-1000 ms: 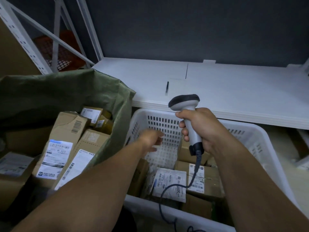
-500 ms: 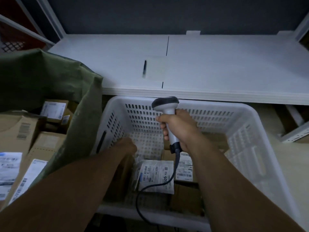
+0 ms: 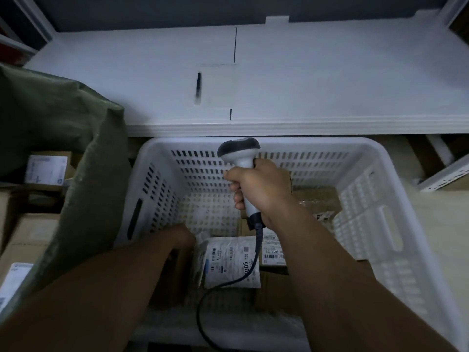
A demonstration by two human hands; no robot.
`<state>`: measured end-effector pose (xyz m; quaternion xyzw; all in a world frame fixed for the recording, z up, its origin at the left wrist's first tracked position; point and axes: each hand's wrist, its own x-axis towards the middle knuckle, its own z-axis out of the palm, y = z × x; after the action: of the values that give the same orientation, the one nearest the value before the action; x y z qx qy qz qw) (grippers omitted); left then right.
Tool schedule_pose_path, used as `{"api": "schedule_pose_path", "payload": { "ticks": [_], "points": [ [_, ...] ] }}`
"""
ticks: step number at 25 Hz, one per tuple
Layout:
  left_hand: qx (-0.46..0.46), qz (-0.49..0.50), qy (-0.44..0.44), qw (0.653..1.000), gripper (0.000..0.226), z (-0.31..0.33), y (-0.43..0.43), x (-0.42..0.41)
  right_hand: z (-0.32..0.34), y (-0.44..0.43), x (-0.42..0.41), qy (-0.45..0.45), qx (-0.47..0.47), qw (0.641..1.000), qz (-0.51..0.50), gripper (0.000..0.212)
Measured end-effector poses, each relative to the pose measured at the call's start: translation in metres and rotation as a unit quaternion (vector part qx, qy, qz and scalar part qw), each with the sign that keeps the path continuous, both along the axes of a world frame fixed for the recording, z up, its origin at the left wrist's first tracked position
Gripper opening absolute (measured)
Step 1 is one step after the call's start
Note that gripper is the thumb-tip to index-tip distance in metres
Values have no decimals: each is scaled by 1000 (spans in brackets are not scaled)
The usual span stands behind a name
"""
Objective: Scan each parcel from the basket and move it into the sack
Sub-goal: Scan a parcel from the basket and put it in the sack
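While the right hand (image 3: 261, 189) keeps no gap in its grip, fingers clamped round the handle of the scanner (image 3: 238, 151) with the head uppermost and the cable (image 3: 253, 262) trailing down, the left hand (image 3: 181, 237) reaches low inside the white basket (image 3: 355, 153), just beside a soft parcel (image 3: 228, 260) with a white label; its fingers are hidden, so that grip cannot be told. Brown cartons (image 3: 272, 283) lie beside and below that parcel in the basket. Just left of the basket stands the green sack (image 3: 76, 138) holding labelled boxes (image 3: 45, 168), and a dark pen (image 3: 198, 87) lies on the white shelf (image 3: 330, 80) behind.
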<state>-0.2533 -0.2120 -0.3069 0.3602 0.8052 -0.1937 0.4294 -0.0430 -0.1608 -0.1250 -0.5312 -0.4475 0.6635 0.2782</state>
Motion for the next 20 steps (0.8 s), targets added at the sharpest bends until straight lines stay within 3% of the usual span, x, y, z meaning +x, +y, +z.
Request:
{"api": "schedule_pose_path", "payload": {
  "ticks": [6,12,14,17,20],
  "points": [
    [10,-49,68,996,93,-15,-1,14,1,1,8,-3,-6,1000,-14,8],
    [89,-49,57,993,61,-44,9,-2,0,1,15,4,-9,1000,-5,8],
    [103,-54,51,992,69,2,8,13,5,0,18,-2,-8,1000,-7,7],
    [130,-27,34,991,59,42,8,21,18,-2,21,-6,2,1000,-6,9],
    [178,25,46,983,85,78,5,22,34,-10,23,-11,25,1000,-8,7]
  ]
}}
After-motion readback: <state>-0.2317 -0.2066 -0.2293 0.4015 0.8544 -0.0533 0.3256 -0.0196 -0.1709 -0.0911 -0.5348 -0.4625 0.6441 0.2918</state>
